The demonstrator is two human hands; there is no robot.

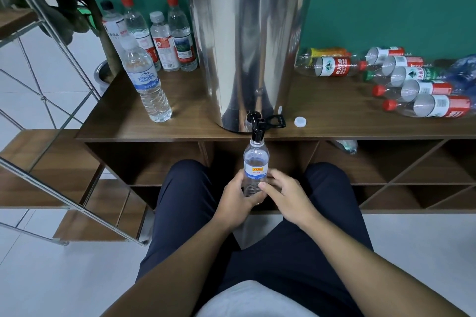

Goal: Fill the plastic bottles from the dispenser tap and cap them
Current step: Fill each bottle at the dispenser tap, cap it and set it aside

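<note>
A steel dispenser [247, 54] stands on the wooden shelf top [195, 123], its black tap [257, 126] jutting over the front edge. An uncapped clear bottle [255, 159] with a blue and yellow label is held upright with its mouth right under the tap. My left hand [238, 201] grips its lower part. My right hand [286, 193] lies beside it, fingers loosely bent, the thumb touching the bottle. A white cap [300, 121] lies on the shelf top right of the tap.
Several capped upright bottles [164, 38] stand left of the dispenser, one large bottle [146, 80] nearer the front. Several capped bottles [401, 80] lie on their sides at the right. A metal stair frame [51, 85] rises at left. Open shelf compartments [399, 162] sit below.
</note>
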